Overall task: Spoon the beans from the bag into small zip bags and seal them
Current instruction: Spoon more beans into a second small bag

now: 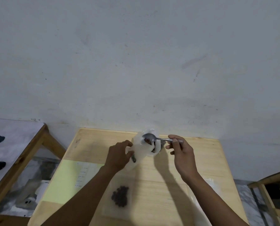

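My right hand (180,150) pinches the handle of a metal spoon (149,137), whose bowl carries a few dark beans over the open mouth of the clear bean bag (154,150) at the table's far edge. My left hand (118,156) grips a small clear zip bag (138,158) just left of the bean bag, with something dark showing inside it. Nearer to me, a small zip bag with a clump of dark beans (120,196) lies flat on the wooden table (201,160).
A yellow-green sheet with a printed paper (67,180) covers the table's left part. More clear plastic bags (207,185) lie under my right forearm. A wooden-framed stand (21,157) is at the left, another wooden frame (269,190) at the right. A grey wall rises behind the table.
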A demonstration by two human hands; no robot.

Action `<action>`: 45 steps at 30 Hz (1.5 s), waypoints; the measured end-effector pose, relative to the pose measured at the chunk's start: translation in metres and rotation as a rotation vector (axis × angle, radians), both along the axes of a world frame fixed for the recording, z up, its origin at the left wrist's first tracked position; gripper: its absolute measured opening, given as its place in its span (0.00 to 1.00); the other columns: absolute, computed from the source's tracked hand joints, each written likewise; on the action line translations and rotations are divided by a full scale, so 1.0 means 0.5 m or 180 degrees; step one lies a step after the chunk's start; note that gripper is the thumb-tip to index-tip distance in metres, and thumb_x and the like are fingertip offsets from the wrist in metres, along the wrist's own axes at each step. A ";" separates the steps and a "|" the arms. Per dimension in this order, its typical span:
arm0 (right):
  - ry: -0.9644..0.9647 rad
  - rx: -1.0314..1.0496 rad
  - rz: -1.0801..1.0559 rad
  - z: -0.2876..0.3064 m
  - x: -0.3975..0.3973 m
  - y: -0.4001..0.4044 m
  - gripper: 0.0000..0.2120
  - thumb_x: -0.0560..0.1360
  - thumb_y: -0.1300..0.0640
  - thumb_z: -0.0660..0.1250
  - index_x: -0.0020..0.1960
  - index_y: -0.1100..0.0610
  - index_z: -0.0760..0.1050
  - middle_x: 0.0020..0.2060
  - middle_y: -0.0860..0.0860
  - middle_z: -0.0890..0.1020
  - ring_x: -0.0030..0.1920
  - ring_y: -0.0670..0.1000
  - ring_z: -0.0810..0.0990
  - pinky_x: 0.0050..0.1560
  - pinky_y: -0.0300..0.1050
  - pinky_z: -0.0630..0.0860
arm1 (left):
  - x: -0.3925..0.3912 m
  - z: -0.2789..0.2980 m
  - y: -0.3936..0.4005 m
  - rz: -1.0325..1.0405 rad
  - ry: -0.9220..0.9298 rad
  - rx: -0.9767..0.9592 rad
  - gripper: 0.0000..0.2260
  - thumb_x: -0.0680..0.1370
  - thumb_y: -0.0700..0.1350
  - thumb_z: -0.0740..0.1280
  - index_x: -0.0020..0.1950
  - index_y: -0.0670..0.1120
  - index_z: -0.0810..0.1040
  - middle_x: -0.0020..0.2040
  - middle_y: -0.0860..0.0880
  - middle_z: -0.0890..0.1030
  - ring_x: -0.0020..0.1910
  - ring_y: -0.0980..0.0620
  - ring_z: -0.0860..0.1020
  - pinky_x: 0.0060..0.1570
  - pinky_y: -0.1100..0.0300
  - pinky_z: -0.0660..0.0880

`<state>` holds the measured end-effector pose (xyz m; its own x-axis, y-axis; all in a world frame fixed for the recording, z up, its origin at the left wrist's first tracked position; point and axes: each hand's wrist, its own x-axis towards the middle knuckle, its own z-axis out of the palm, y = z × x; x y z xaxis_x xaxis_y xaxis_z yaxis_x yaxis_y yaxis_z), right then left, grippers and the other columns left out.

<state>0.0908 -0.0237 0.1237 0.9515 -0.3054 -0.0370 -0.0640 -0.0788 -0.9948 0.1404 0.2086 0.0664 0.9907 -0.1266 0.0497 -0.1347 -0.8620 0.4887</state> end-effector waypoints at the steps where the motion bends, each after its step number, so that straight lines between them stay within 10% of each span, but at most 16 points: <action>1: -0.0050 -0.0150 0.0100 -0.001 -0.002 -0.001 0.12 0.83 0.59 0.57 0.54 0.51 0.79 0.41 0.49 0.84 0.45 0.51 0.81 0.47 0.46 0.75 | -0.001 0.002 -0.001 0.0010 0.0026 0.0005 0.12 0.77 0.51 0.69 0.59 0.50 0.77 0.55 0.51 0.82 0.52 0.49 0.79 0.54 0.56 0.71; 8: -0.0292 -0.0117 -0.0227 0.006 -0.003 -0.024 0.10 0.83 0.59 0.57 0.56 0.52 0.77 0.46 0.49 0.83 0.42 0.48 0.81 0.44 0.41 0.76 | -0.016 -0.002 -0.002 0.0110 0.0126 -0.0180 0.10 0.77 0.50 0.69 0.56 0.49 0.79 0.53 0.51 0.84 0.48 0.49 0.80 0.54 0.54 0.75; 16: 0.0785 0.1043 -0.1293 -0.113 -0.017 -0.090 0.11 0.81 0.62 0.56 0.45 0.55 0.75 0.40 0.57 0.78 0.33 0.52 0.77 0.35 0.44 0.69 | -0.065 -0.009 0.009 0.0456 0.0419 -0.0972 0.10 0.74 0.50 0.73 0.52 0.48 0.79 0.50 0.54 0.83 0.52 0.55 0.79 0.52 0.61 0.72; 25: 0.1344 0.0592 -0.0740 -0.206 -0.041 -0.079 0.12 0.83 0.61 0.55 0.54 0.65 0.76 0.40 0.57 0.81 0.34 0.54 0.78 0.36 0.44 0.73 | -0.112 -0.009 0.020 0.0467 0.0664 -0.1192 0.08 0.74 0.48 0.73 0.50 0.50 0.78 0.47 0.58 0.80 0.48 0.62 0.77 0.44 0.75 0.67; 35: 0.1867 0.1704 -0.0431 -0.225 -0.024 -0.061 0.07 0.81 0.64 0.59 0.58 0.57 0.68 0.38 0.60 0.77 0.35 0.57 0.79 0.29 0.44 0.69 | -0.106 -0.009 0.007 0.0448 0.0545 -0.1087 0.10 0.73 0.53 0.73 0.51 0.51 0.79 0.48 0.59 0.81 0.49 0.60 0.78 0.51 0.64 0.75; 45: 0.1486 0.1073 0.0342 -0.130 -0.019 -0.022 0.18 0.77 0.49 0.68 0.65 0.50 0.69 0.52 0.57 0.83 0.45 0.56 0.85 0.41 0.48 0.78 | -0.087 0.000 -0.022 0.0308 0.0323 -0.0984 0.14 0.73 0.55 0.73 0.54 0.50 0.79 0.50 0.55 0.82 0.51 0.57 0.78 0.54 0.60 0.76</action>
